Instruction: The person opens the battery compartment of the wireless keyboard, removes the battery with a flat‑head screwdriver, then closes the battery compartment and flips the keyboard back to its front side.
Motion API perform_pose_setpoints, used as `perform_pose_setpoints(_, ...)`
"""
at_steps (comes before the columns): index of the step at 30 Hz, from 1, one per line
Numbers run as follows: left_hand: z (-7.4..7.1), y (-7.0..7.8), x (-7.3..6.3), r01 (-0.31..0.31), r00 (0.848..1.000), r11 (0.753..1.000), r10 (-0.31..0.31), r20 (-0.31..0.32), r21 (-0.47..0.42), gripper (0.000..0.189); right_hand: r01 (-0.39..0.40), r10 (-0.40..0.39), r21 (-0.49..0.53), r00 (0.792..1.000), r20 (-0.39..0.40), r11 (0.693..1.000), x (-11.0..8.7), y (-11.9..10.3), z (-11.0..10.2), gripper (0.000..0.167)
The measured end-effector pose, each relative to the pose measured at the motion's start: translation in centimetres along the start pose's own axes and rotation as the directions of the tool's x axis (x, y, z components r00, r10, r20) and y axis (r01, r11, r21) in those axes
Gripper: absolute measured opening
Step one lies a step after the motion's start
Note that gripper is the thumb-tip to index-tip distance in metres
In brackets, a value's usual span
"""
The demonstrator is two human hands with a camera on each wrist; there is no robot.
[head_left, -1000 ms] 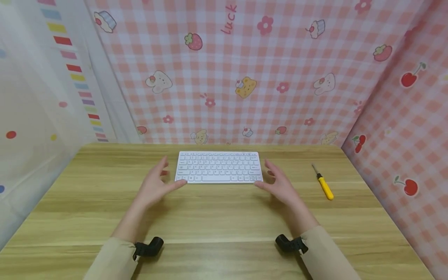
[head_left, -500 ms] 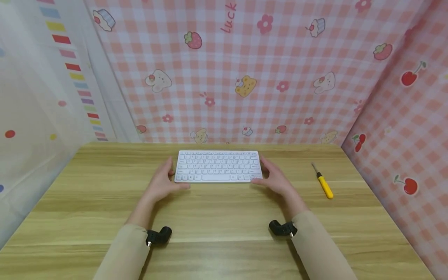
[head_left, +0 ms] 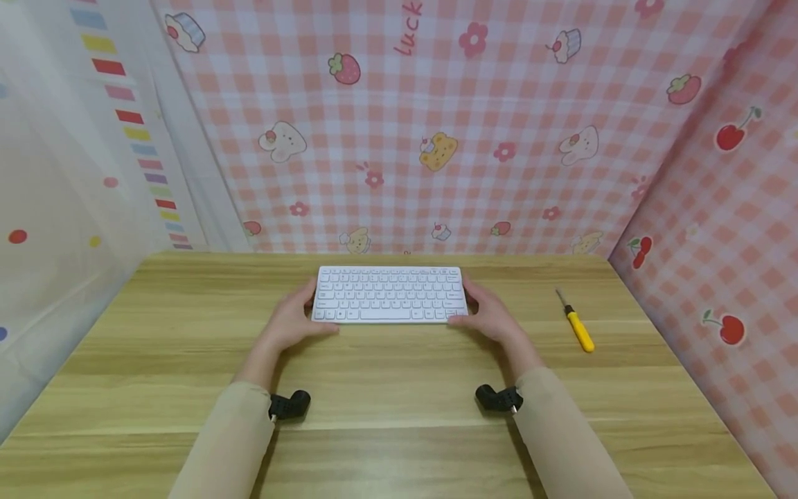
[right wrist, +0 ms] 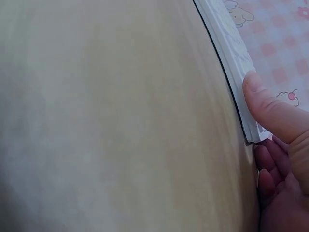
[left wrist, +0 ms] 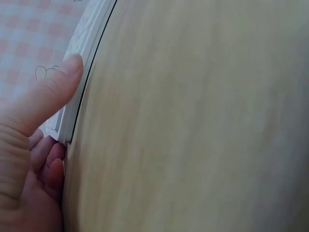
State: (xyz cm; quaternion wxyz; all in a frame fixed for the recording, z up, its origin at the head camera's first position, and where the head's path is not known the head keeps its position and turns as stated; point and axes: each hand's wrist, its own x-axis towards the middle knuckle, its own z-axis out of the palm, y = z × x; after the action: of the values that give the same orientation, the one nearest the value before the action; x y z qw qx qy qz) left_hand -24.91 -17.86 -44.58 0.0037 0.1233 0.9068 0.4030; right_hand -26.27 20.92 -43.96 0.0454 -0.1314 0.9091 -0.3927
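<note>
"Near the far edge of the table (head_left: 399,378), why is the white keyboard (head_left: 389,296) held at both ends?"

"Probably to share the weight evenly. The left hand (head_left: 290,322) grips the left end, its thumb along the front edge and its fingers curled at the side; the right hand (head_left: 490,320) mirrors it opposite."

"Why the thumbs in front?"

"Likely to steady that edge and leave most of the keys uncovered."

"Is it lifted at all?"

"I can't tell; it looks flat."

"And the yellow-handled screwdriver (head_left: 580,329)?"

"It lies off to the right, apart from both hands, perhaps so neither knocks it."
</note>
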Motion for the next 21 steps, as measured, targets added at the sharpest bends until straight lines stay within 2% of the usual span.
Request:
perform_pose_setpoints(5, 0.2, 0.2, 0.0, -0.029, 0.999, 0.999, 0.03, -0.035, 0.029, 0.11, -0.021, 0.021, -0.015, 1.0, -0.007, 1.0, -0.1, 0.0, 0.2, 0.098)
perform_pose_setpoints(15, 0.6, 0.0, -0.6, -0.004, 0.997, 0.999, 0.008, -0.083, 0.046, 0.105, -0.004, 0.004, -0.018, 1.0, -0.018, 1.0, -0.8, 0.0, 0.4, 0.094)
perform_pose_setpoints(21, 0.6, 0.1, -1.2, -0.034, 0.994, 0.999, 0.032, -0.108, -0.017, 0.104, 0.023, -0.023, 0.007, 0.999, -0.029, 1.0, -1.5, -0.1, 0.4, 0.096)
